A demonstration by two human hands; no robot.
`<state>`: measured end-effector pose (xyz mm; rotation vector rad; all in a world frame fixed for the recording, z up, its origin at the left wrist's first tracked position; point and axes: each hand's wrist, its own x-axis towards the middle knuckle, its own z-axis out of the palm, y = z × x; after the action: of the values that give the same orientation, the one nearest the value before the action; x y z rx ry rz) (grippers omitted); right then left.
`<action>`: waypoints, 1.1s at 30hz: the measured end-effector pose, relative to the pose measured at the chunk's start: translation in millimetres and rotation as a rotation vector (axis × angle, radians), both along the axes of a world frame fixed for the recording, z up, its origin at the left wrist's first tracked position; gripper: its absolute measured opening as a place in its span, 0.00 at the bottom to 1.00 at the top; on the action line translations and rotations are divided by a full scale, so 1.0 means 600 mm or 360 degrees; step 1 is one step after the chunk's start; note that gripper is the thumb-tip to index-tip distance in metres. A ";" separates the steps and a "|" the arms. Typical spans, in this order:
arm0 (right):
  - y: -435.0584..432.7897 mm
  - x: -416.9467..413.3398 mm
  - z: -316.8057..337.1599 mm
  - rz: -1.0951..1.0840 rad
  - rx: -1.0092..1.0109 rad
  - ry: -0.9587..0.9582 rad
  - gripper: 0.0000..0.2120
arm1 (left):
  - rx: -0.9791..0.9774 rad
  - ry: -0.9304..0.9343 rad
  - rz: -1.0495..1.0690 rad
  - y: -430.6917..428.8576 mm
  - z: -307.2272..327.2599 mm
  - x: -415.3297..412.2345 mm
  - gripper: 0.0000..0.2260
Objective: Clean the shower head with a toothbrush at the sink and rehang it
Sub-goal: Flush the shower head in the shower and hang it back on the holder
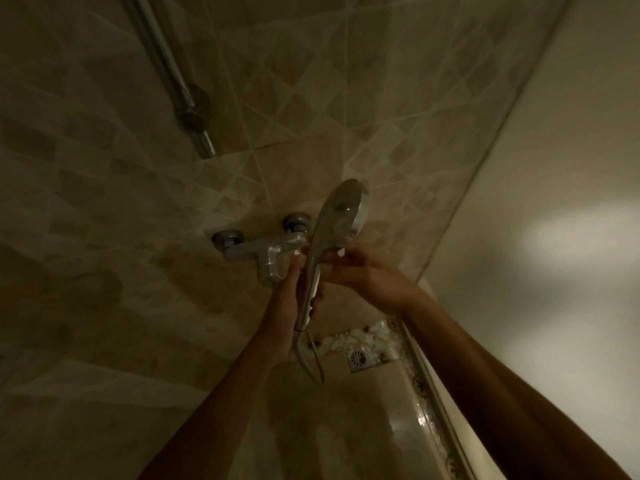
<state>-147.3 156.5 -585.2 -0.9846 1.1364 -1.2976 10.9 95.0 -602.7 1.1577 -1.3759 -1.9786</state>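
Head view is showing a dim, tiled shower stall, with the shower head (341,216) sitting almost at the middle of the frame, held up in front of the wall. Its round face is pointing toward 1 o'clock and its chrome handle is running down toward 6 o'clock.

The left hand (292,303) is coming in from 7 o'clock and is wrapping its fingers round the lower part of the handle. The right hand (360,268) is reaching in from 4 o'clock and is pinching the neck just under the round face, one pale nail showing on top; how the fingers behind the neck are lying is hidden.

A thin hose (316,363) is looping down from the handle's end toward 6 o'clock.

The mixer tap (258,252) is standing on the wall at 9 o'clock of the shower head, just beside the left hand's fingertips; whether they are touching it cannot be told. A chrome riser rail (180,88) is slanting across the tiles at 11 o'clock. A square floor drain (358,358) is lying at 5 o'clock, among pale pebble tiles.
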 end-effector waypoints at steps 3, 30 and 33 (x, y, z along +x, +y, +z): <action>0.011 -0.014 0.046 0.0030 -0.0108 0.0327 0.17 | 0.0051 0.0120 -0.0049 0.005 0.024 -0.023 0.30; -0.003 -0.052 0.565 -0.0779 -0.0764 0.1271 0.09 | -0.1205 0.0029 -0.0237 -0.020 0.421 -0.072 0.06; -0.014 -0.049 0.625 -0.0747 -0.0779 0.1319 0.09 | -0.1315 0.0049 -0.0222 -0.029 0.470 -0.072 0.11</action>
<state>-176.7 148.3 -210.0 -1.7947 1.7944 -1.6354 -32.4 77.7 -320.6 0.6431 -2.0079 -1.2461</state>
